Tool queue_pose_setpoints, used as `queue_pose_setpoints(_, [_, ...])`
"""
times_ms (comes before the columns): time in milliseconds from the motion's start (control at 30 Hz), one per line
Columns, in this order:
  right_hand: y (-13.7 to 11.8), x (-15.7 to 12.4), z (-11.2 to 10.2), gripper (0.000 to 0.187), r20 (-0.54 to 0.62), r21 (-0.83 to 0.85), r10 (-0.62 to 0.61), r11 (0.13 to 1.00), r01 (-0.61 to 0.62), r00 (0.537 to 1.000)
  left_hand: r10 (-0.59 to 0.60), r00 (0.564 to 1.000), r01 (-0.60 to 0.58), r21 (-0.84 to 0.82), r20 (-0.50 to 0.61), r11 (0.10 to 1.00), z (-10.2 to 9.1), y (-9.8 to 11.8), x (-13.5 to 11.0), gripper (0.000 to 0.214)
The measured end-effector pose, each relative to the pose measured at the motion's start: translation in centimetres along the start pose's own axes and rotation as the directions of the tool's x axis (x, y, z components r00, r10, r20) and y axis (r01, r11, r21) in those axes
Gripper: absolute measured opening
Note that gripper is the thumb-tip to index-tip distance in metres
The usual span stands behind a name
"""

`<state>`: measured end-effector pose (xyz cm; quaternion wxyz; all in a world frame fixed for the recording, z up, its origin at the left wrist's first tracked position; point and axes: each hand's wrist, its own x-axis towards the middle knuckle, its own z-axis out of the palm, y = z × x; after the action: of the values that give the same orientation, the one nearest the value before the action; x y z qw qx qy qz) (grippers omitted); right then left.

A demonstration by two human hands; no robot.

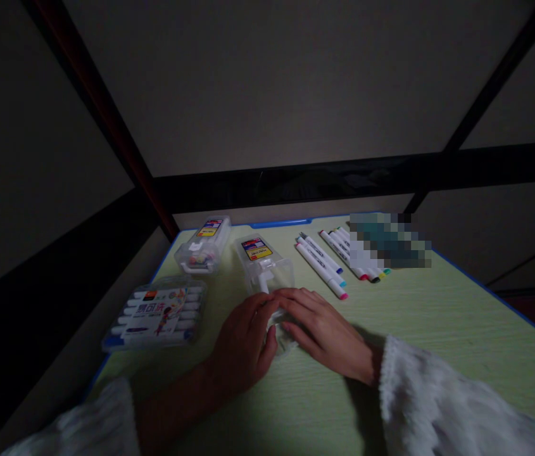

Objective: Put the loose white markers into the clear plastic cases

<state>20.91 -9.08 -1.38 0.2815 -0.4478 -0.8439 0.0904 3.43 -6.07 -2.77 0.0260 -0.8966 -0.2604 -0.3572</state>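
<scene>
In the middle of the table a clear plastic marker case [271,269] lies with its labelled end away from me. My left hand [243,342] has its fingers curled around the near part of the case from the left. From the right, my right hand [321,326] bends its fingers over the same part, and the fingertips of both hands meet on top. Clear plastic shows below and between the thumbs. The hands hide much of this near end, so I cannot tell whether it is a lid. A white piece shows through the case just beyond my fingers.
A second clear case [205,244] with coloured tips inside stands at the back left. Nearer lies a flat marker set [157,313]. Loose white markers [321,266] lie right of the middle, and more markers [352,256] sit beside a pixelated patch [385,239].
</scene>
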Motion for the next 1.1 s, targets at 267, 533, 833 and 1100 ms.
queue_pose_setpoints(267, [0.12,-0.02,0.1,0.036,0.014,0.003,0.006,1.0,-0.006,1.0,-0.003,1.0,0.003,0.006,0.0,1.0,-0.01,-0.08,-0.01,0.034])
queue_pose_setpoints(533, [0.02,0.07,-0.01,0.033,0.04,-0.007,0.016,1.0,-0.015,0.999,-0.014,1.0,0.013,0.054,0.01,0.998,-0.05,-0.01,0.0,0.031])
queue_pose_setpoints(833, [-0.06,0.09,0.0,0.036,0.03,-0.022,0.008,1.0,-0.008,1.0,-0.031,0.999,0.027,0.105,0.042,0.994,-0.19,0.04,0.08,0.029])
queue_pose_setpoints(1100, [-0.02,0.01,0.0,0.034,0.023,-0.051,-0.001,0.999,0.002,1.0,-0.029,0.998,0.022,0.129,0.05,0.991,-0.18,0.05,0.11,0.03])
